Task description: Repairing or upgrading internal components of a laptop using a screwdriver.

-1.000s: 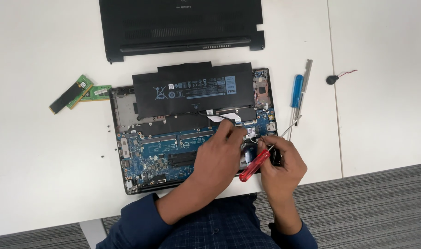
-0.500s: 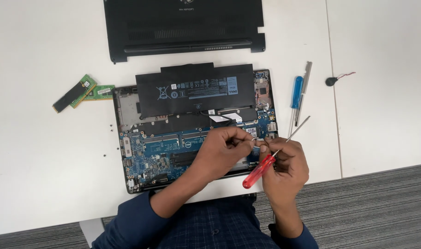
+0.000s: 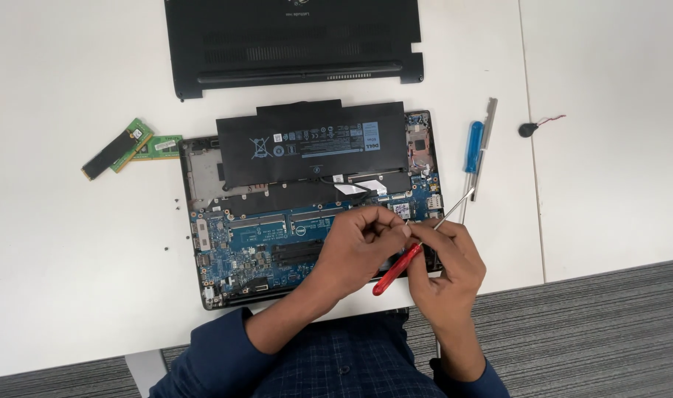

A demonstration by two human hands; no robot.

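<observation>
The right hand grips a red screwdriver over the open laptop on the table. The left hand pinches something tiny at its tip, perhaps a screw. Setting it down looks next.

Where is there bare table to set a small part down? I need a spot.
Free: table left of the laptop, below the memory sticks; also right of the blue screwdriver. Crowded: around both hands.
</observation>
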